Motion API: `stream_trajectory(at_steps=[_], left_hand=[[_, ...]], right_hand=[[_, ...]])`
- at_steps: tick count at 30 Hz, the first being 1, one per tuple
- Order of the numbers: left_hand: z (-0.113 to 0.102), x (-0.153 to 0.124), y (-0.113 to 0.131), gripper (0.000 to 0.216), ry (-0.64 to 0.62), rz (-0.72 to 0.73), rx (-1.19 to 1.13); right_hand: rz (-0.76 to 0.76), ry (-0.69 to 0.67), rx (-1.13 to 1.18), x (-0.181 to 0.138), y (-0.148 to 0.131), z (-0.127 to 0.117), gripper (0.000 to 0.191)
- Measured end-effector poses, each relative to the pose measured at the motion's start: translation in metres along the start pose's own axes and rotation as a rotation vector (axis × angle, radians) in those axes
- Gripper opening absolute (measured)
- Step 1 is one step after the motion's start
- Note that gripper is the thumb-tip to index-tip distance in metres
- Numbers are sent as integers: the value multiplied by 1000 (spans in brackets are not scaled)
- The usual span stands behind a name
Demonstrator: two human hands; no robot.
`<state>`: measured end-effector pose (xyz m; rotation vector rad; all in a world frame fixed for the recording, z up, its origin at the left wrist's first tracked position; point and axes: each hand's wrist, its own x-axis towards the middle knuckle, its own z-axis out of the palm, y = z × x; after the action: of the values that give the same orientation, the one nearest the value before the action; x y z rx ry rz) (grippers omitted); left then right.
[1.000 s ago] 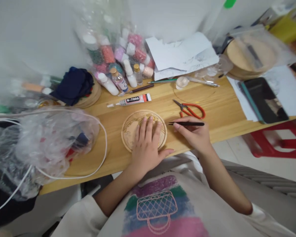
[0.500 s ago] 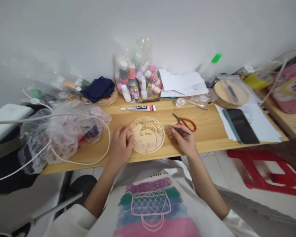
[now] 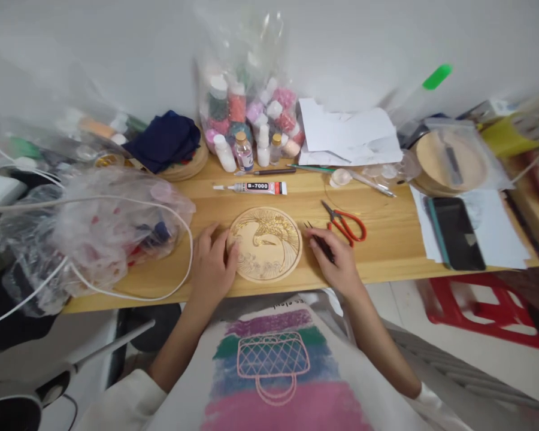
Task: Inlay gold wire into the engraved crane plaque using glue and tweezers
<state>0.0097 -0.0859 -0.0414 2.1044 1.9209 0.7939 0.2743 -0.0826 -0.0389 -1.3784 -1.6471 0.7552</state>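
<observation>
A round wooden disc (image 3: 266, 244) carved with a crane lies on the wooden table (image 3: 386, 251) in front of me. My left hand (image 3: 212, 266) rests on the table with its fingers curled against the disc's left edge. My right hand (image 3: 336, 263) is just right of the disc and grips black tweezers (image 3: 315, 237), tips pointing up and to the left. Red-handled scissors (image 3: 347, 222) lie right beside that hand. A B-7000 glue tube (image 3: 251, 188) lies behind the disc.
A clear bag of bead bottles (image 3: 247, 120) stands at the back by the wall, with white papers (image 3: 348, 131) to its right. A plastic bag and white cable (image 3: 108, 233) fill the left side. A dark phone (image 3: 456, 230) and a bagged wooden disc (image 3: 451, 158) lie right; a red stool (image 3: 476, 305) stands below.
My left hand slid off the top of the disc to its left edge, uncovering the carving. My right hand turned the tweezers from level to pointing up-left. The camera pulled back.
</observation>
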Motion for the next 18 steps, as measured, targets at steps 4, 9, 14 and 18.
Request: stream_trajectory(at_steps=[4,9,14,18], left_hand=[[-4,2,3,36,-23,-3,1],[-9,9,9,43,-74,-64,-56],[-10,16,11,35,-112,-113,-132],[-9,17,13,36,-100,-131,-101]], right_hand=[[-4,-11,-34,-2,-2,-1,21],[35,6,-20,-4,-3,-2,23],[28,-40,-33,-4,-4,-5,29],[-32,-80,-58,-8,-8,-7,38]])
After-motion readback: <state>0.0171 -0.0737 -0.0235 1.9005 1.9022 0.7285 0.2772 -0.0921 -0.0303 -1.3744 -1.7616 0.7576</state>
